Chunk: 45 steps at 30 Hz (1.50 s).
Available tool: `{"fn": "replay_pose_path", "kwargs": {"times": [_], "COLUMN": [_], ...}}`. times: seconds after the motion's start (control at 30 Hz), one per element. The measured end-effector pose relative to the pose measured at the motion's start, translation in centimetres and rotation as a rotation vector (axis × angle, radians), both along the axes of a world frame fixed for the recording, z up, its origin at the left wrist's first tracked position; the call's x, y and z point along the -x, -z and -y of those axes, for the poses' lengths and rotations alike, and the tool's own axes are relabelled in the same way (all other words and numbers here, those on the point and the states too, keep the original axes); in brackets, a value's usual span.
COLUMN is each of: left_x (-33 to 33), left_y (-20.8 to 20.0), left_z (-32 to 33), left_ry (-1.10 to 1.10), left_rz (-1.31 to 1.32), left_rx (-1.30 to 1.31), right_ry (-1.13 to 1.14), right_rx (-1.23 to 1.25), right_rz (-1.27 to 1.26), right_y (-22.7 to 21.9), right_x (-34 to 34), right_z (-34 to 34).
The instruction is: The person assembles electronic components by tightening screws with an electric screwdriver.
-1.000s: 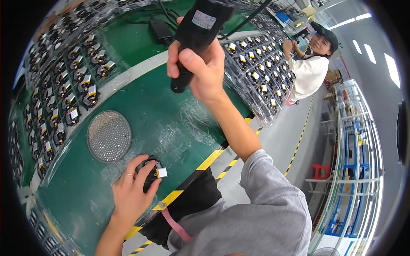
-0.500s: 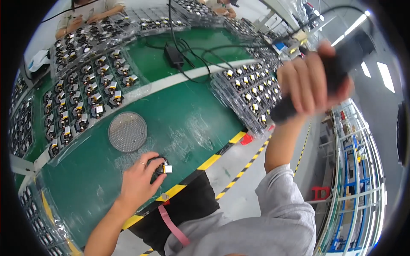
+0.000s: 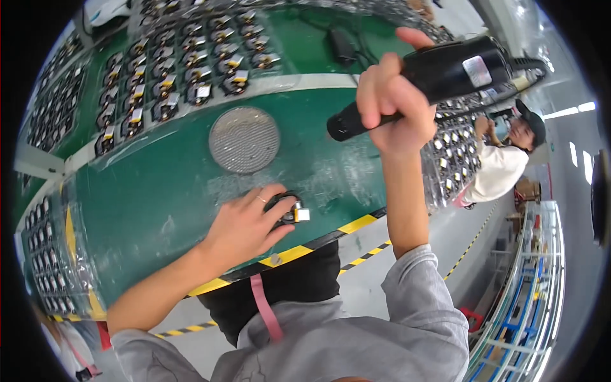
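In my right hand (image 3: 402, 105) is a black electric screwdriver (image 3: 449, 71) with a cord at its rear, raised above the bench. Its narrow nose points down and left; I cannot make out a bit at the tip. My left hand (image 3: 238, 223) rests on the green bench top (image 3: 159, 210) near the striped front edge. Its thumb and fingers are closed around a small round black device (image 3: 289, 207), which has a white and yellow block on its right side. Fingers cover part of the device. Beyond that hand lies a round, grey, dimpled dish (image 3: 244, 140).
Clear trays of similar devices (image 3: 168, 83) fill the back left, with another tray (image 3: 49, 254) at the far left. More devices (image 3: 455, 149) stand behind my right forearm. A black power adapter (image 3: 342, 46) with cables lies at the back. A co-worker (image 3: 499, 165) stands at the right.
My right hand has brought the screwdriver lower and leftward, nearer the bench. My left hand keeps hold of the device. The view has shifted, and a co-worker now shows at the right.
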<state>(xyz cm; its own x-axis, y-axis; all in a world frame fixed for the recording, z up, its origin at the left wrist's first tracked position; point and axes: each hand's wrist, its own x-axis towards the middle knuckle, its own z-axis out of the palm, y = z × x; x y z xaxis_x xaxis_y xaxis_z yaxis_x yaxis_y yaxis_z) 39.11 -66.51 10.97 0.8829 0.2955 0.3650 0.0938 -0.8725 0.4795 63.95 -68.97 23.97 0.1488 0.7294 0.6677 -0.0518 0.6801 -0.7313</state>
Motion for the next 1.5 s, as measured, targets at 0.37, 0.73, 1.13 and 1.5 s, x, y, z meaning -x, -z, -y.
{"fn": "replay_pose_path", "kwargs": {"times": [0.37,0.73,1.13,1.5], "left_x": [0.3,-0.7,-0.7,-0.9], "left_y": [-0.2,-1.3,-1.6,-0.9], "left_z": [-0.1,0.1,0.1,-0.4], "left_ry": [0.023,-0.006,-0.027,0.022], "left_rz": [-0.030,-0.135,-0.140,-0.058], "left_rx": [0.059,0.165,0.193,0.072], "right_ry": [0.301,0.293,0.226,0.327], "right_rx": [0.152,0.122,0.245,0.256], "right_rz": [0.068,-0.171,-0.167,-0.025], "right_y": [7.1,7.2,7.4,8.6], "right_x": [1.1,-0.6,-0.7,-1.2], "right_z": [-3.2,-3.2,-3.3,-3.6]}}
